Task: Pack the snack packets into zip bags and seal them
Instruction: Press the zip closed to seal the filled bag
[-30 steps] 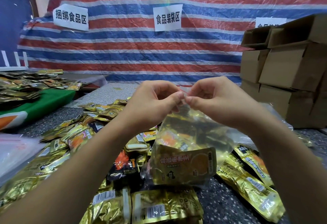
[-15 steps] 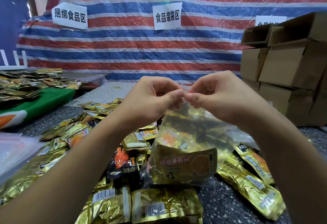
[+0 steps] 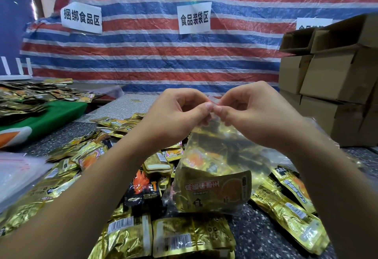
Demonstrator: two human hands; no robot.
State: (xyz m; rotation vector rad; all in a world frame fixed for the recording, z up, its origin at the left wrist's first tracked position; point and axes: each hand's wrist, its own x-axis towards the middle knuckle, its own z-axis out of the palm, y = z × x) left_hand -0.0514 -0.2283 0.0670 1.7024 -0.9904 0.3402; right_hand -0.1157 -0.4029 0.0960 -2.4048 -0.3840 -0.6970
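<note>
**Both hands pinching the top of a filled zip bag**

Head view, looking forward and down. At centre frame, left hand (image 3: 176, 113) and right hand (image 3: 253, 113) raised side by side, thumb tips almost touching, fingers curled. Each pinching the top edge of a clear zip bag (image 3: 216, 168), with a thin red strip of that edge showing between the fingertips. Hanging straight down from the hands toward 6 o'clock, the bag bulging with gold snack packets, one packet (image 3: 216, 189) pressed flat against its near wall, its lower end resting on the speckled dark table (image 3: 266, 236).

Around the bag, loose gold packets (image 3: 86, 156) spread across the table from 9 o'clock through 6 o'clock to 4 o'clock, among them one black packet (image 3: 143, 187) with a flame print just left of the bag. At 8 o'clock, a pile of empty clear bags (image 3: 18, 175). At 10 o'clock, more packets heaped on a green cloth (image 3: 55, 115). At 3 o'clock, stacked cardboard boxes (image 3: 335, 79). Across 12 o'clock, a red, white and blue striped tarp (image 3: 155, 54) carrying white paper signs (image 3: 194, 19) printed in Chinese characters.
</note>
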